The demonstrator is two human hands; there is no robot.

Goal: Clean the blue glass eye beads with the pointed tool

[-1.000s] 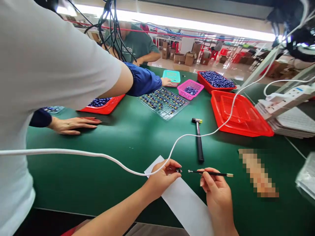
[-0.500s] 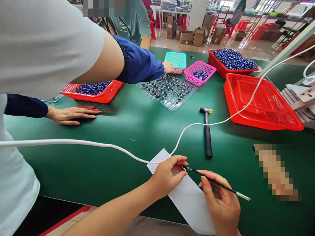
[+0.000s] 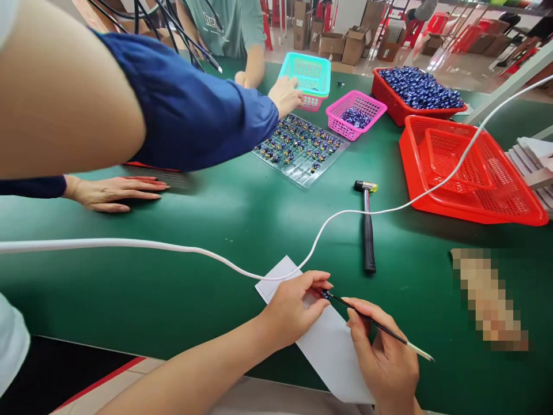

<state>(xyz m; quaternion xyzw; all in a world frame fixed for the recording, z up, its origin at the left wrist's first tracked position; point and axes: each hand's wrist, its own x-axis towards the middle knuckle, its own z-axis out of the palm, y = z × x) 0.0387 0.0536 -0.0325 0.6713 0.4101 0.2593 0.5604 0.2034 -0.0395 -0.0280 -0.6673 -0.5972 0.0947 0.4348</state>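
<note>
Between the thumb and fingers of my left hand (image 3: 294, 308) is a small, shiny dark-blue bead-like piece (image 3: 326, 294). My right hand (image 3: 386, 351) is closed round a thin black brush (image 3: 375, 323) with a pale rear end, held like a pen. Its tip meets the blue piece; the tip itself is too small to make out clearly. Under both hands lies a sheet of white paper (image 3: 332, 357), set slantwise on the green table (image 3: 207, 305).
A white cable (image 3: 155, 245) crosses the table and the paper. Beyond lie a hammer (image 3: 367, 230), a clear tray (image 3: 298, 173) of blue pieces, a pink basket (image 3: 337, 124), and red baskets (image 3: 410, 167). From the left, a co-worker's sleeved arm (image 3: 203, 109) reaches across to a turquoise basket (image 3: 287, 66).
The co-worker's arm has come nearer and covers the red basket at left; their far hand lifts at the turquoise basket. My hands keep nearly the same pose, the brush still at the piece.
</note>
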